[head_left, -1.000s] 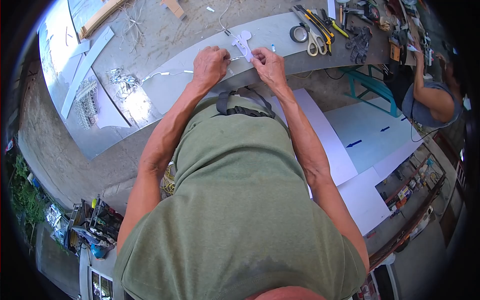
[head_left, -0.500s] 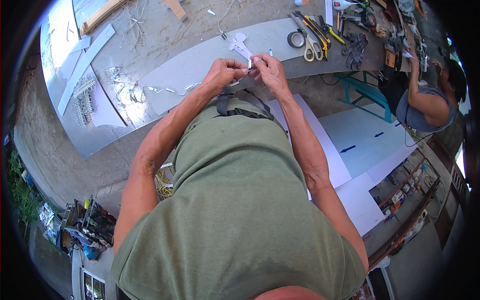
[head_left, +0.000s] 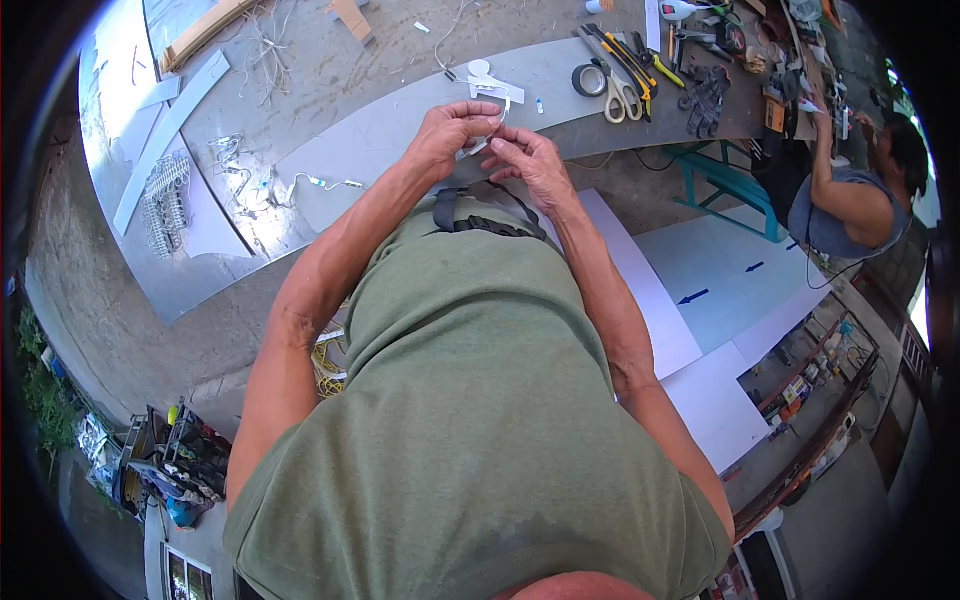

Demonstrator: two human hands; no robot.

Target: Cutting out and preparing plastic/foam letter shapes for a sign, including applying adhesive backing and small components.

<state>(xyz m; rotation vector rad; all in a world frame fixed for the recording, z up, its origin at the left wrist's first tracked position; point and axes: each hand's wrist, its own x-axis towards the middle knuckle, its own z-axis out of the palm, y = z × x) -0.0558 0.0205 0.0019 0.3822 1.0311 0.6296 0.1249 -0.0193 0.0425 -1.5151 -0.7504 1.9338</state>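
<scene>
My left hand (head_left: pixel 447 138) pinches a thin white wire with small white LED modules (head_left: pixel 482 147), its thumb and forefinger together at the table's near edge. Close beside it my right hand (head_left: pixel 534 166) has thumb and fingers drawn in on the same string; the exact grip is partly hidden. From the hands the wire (head_left: pixel 507 105) runs up to a small white cut-out shape (head_left: pixel 497 86) with a round part, lying on the grey sheet. On the left, more of the LED string (head_left: pixel 322 183) trails over the sheet's edge toward a loose heap.
Right of the cut-out lie black tape (head_left: pixel 590 79), scissors (head_left: pixel 624 98), a yellow cutter (head_left: pixel 620 58) and a grey glove (head_left: pixel 708 103). Wire coils (head_left: pixel 168 205) and white strips (head_left: pixel 175 135) lie at left. A co-worker (head_left: pixel 855 200) sits at the far right by a teal stool (head_left: pixel 728 188).
Both hands have shifted slightly, the right one lower and nearer to me. The white cut-out has turned a little. The LED string at left has been drawn in toward the hands.
</scene>
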